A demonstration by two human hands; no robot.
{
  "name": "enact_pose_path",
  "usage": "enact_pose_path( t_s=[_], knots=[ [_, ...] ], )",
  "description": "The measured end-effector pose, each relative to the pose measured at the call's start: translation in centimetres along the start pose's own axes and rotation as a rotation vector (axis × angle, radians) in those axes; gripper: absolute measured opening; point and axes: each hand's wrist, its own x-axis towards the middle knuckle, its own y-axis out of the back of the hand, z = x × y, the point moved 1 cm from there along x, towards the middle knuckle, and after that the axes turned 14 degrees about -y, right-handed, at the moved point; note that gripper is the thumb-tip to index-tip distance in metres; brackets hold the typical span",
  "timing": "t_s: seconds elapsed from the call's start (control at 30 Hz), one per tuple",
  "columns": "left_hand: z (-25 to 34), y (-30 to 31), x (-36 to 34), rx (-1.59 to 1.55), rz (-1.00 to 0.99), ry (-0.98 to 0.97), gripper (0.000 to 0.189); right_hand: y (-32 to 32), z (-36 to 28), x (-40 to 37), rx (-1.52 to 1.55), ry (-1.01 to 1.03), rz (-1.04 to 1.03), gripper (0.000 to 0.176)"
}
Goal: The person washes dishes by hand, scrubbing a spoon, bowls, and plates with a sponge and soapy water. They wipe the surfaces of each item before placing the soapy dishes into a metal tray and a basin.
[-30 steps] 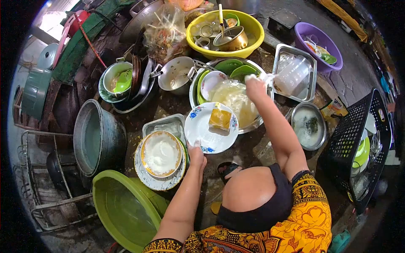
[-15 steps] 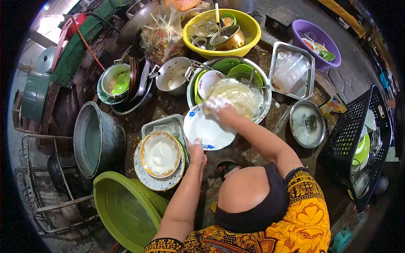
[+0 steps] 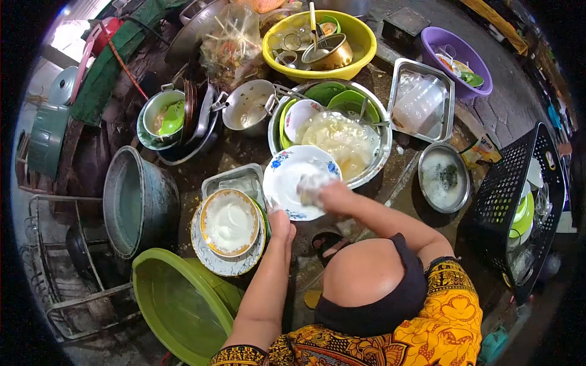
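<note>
Flowered plate (image 3: 290, 174) is held up by the left hand (image 3: 282, 227), overlapping the near rim of the metal basin (image 3: 383, 149) in view; left grip is narrow, pinched on the plate's lower-left edge, thumb on top, fingers underneath mostly hidden. Right hand (image 3: 337, 196) is closed around a white wad (image 3: 314, 188) at the plate's right half, too blurred to tell finger spacing. Gold-rimmed bowl (image 3: 229, 222) sits on a marbled plate (image 3: 212, 261), just left of the left hand.
</note>
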Motion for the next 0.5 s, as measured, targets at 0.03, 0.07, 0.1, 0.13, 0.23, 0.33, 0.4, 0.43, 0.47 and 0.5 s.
enact_pose_path(
  t_s=[0.03, 0.07, 0.1, 0.13, 0.23, 0.33, 0.4, 0.43, 0.47, 0.5],
  knots=[
    [0.7, -0.5, -0.5, 0.025, 0.024, 0.017, 0.038, 3.1, 0.3, 0.6, 0.058, -0.149, -0.107, 0.054],
    [1.0, -0.9, -0.6, 0.052, 0.042, 0.032, 0.039, 6.6, 0.0, 1.3, 0.115, -0.302, -0.207, 0.053],
    [0.8, -0.8, -0.4, 0.104, 0.027, 0.018, 0.039, 5.9, 0.1, 2.3, 0.117, -0.31, -0.206, 0.053],
    [0.5, -0.8, -0.5, 0.11, 0.022, 0.02, 0.039, 4.6, 0.1, 3.5, 0.07, -0.228, 0.083, 0.052],
    [-2.0, 2.1, 1.1, 0.078, -0.108, 0.086, 0.038, 0.7, -2.9, 6.6, 0.141, -0.082, 0.269, 0.049],
    [0.5, -0.1, 0.1, -0.08, 0.025, 0.161, 0.036, -0.1, -6.8, 5.0, 0.251, 0.01, -0.053, 0.047],
    [1.5, -0.7, -0.7, -0.033, 0.06, 0.122, 0.037, 3.6, -7.3, 1.9, 0.243, -0.032, -0.226, 0.048],
    [0.7, 0.7, -0.4, -0.014, 0.04, 0.171, 0.039, 4.5, -6.9, 0.6, 0.239, -0.075, -0.399, 0.049],
    [-0.3, 1.9, 0.0, 0.004, 0.019, 0.217, 0.041, 4.0, -5.5, -0.3, 0.233, -0.077, -0.397, 0.049],
    [0.0, 1.4, -0.2, -0.084, 0.01, 0.249, 0.037, 3.2, -3.6, -1.1, 0.199, 0.001, -0.144, 0.046]
  ],
)
